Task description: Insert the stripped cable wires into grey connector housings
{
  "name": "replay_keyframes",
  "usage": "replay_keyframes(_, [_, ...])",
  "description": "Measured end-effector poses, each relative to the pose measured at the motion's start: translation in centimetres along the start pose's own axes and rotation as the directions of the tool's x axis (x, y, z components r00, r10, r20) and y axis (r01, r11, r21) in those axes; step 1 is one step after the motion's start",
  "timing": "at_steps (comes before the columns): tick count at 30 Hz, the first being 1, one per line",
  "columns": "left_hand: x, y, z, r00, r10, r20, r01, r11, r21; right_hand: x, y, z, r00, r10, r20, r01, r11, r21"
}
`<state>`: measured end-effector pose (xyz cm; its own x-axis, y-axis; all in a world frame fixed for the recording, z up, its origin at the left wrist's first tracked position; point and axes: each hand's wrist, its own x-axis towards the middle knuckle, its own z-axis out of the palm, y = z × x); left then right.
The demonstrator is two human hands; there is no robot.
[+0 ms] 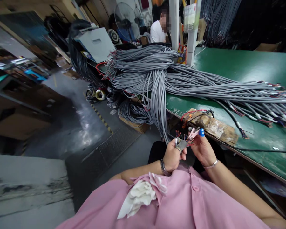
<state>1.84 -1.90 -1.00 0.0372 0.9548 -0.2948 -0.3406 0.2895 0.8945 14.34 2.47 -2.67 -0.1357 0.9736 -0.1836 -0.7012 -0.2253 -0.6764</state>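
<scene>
My left hand (172,156) is closed around cable ends in front of my shirt. Thin coloured wires (184,138) fan out above its fingers. A grey piece (181,145) lies at that thumb; I cannot tell whether it is a finger cover or cable sheath. Close by on the right, my right hand (203,150) pinches a small pale pink tool (193,134) like a clip, its tip beside the wires. One right fingertip wears a blue cover (201,132). Long grey cables (158,98) hang over the table edge towards my left hand.
A thick heap of grey cables (200,81) crosses the green table (228,63), stripped ends at the right. A taped wooden block (219,128) lies at the near edge, with a black cord (259,149) beside it. Beyond the table is a person in white (156,31).
</scene>
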Motion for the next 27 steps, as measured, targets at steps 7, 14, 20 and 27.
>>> replay_keyframes(7, [-0.8, -0.6, -1.9, 0.997, 0.074, -0.005, -0.073, 0.993, 0.096, -0.6, -1.0, -2.3, 0.975, 0.204, 0.09, -0.194, 0.975, -0.108])
replay_keyframes(14, [-1.3, -0.7, -2.8, 0.99, 0.119, 0.07, -0.135, 0.95, 0.282, -1.0, -3.3, -2.1, 0.872, 0.439, 0.219, -0.244, 0.775, -0.583])
replay_keyframes(20, [-1.4, -0.7, -3.0, 0.988, 0.124, 0.087, -0.145, 0.943, 0.299, -1.2, -3.5, -1.1, 0.869, 0.455, 0.194, -0.237, 0.727, -0.644])
replay_keyframes(27, [-1.4, -1.2, -3.5, 0.973, 0.145, 0.177, -0.2, 0.915, 0.351, -1.9, -2.8, -0.7, 0.909, 0.361, 0.206, -0.103, 0.675, -0.731])
